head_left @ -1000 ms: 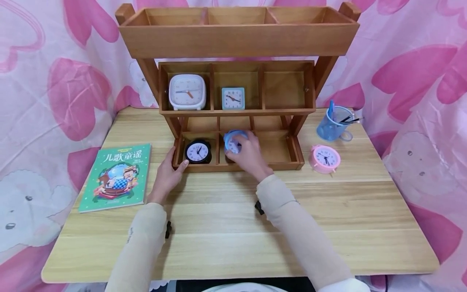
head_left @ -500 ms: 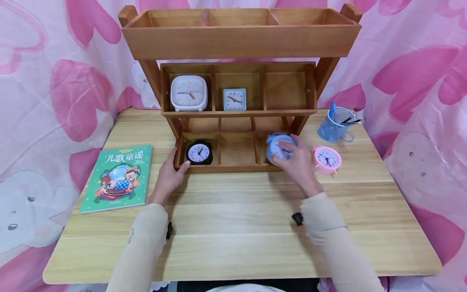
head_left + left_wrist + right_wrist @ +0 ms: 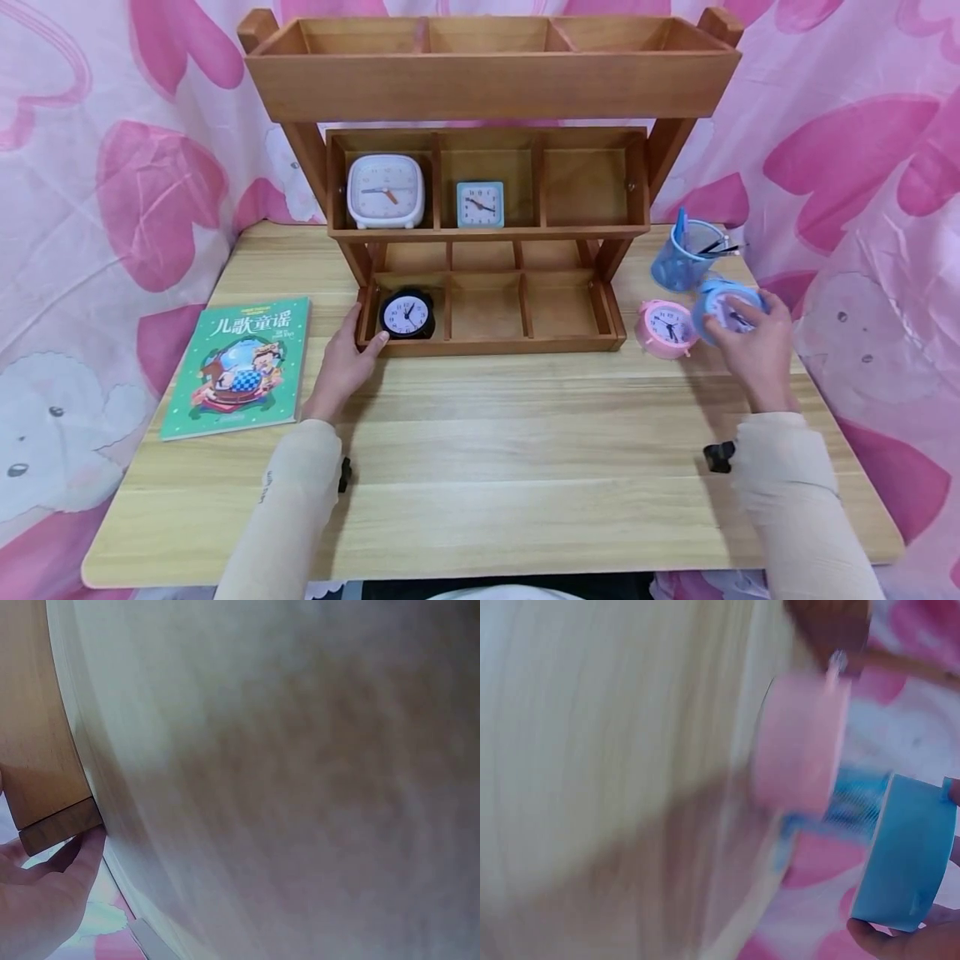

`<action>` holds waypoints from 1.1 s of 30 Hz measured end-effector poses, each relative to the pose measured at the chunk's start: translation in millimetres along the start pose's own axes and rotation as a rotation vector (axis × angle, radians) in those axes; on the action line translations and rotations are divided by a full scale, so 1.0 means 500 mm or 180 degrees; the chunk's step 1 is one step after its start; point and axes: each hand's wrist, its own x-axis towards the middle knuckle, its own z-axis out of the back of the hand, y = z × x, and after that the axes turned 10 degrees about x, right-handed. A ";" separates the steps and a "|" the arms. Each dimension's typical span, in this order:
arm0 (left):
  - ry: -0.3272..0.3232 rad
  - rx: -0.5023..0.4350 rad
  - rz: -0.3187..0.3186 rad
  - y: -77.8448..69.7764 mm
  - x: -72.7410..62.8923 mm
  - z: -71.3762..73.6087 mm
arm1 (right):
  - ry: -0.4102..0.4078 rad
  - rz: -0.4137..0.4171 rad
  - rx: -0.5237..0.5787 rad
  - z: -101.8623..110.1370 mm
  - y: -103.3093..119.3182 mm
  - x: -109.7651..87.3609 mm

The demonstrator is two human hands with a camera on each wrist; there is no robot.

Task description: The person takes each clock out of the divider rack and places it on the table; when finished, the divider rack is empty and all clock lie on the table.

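My right hand (image 3: 759, 354) grips a round blue alarm clock (image 3: 703, 321) above the table's right side, just right of a pink alarm clock (image 3: 667, 328). The right wrist view shows the blue clock's side (image 3: 907, 855) between thumb and fingers, with the pink clock (image 3: 801, 742) beyond it. My left hand (image 3: 341, 367) holds the bottom left corner of a three-tier wooden shelf (image 3: 495, 347), thumb on the front edge; the left wrist view shows the fingers (image 3: 56, 892) around that corner. A black clock (image 3: 407, 314) stands in the bottom tier's left compartment, close to the thumb.
In the middle tier stand a white clock (image 3: 385, 191) and a small square light-blue clock (image 3: 480, 204). A blue mesh pen cup (image 3: 677, 262) is behind the pink clock. A green book (image 3: 238, 367) lies at the left. Pink patterned curtain (image 3: 862, 167) surrounds the table.
My right hand has carried the blue clock out of the bottom tier's middle compartment, rightward past the right compartment and over the pink clock's right side. My left hand has stayed on the shelf corner.
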 end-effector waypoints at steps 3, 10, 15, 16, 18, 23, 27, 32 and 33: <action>0.0008 0.0006 -0.0014 -0.002 0.000 0.001 | 0.0032 -0.0192 -0.0105 0.022 -0.035 0.020; -0.0037 0.0017 -0.0053 -0.007 -0.002 0.005 | 0.0431 -0.0561 -0.0040 0.028 -0.088 0.039; -0.0041 0.0009 -0.0066 -0.007 -0.003 0.004 | 0.0593 -0.0762 -0.0069 0.020 -0.108 0.048; -0.0042 0.0006 -0.0067 -0.006 -0.003 0.004 | 0.0593 -0.0768 -0.0087 0.019 -0.109 0.049; -0.0050 0.0011 -0.0066 -0.006 -0.003 0.003 | 0.0592 -0.0768 -0.0102 0.017 -0.112 0.050; -0.0077 0.0028 -0.0084 -0.003 0.000 0.002 | 0.0610 -0.0670 -0.0122 0.018 -0.114 0.048; -0.0071 0.0018 -0.0105 -0.003 0.003 0.001 | 0.0644 -0.0591 -0.0207 0.019 -0.114 0.045; -0.0015 0.0003 -0.0063 -0.001 0.003 0.000 | 0.0667 -0.0362 -0.0465 0.015 -0.102 0.042; -0.0003 -0.0004 -0.0050 -0.001 0.002 0.000 | 0.0630 -0.0311 -0.0520 0.010 -0.095 0.041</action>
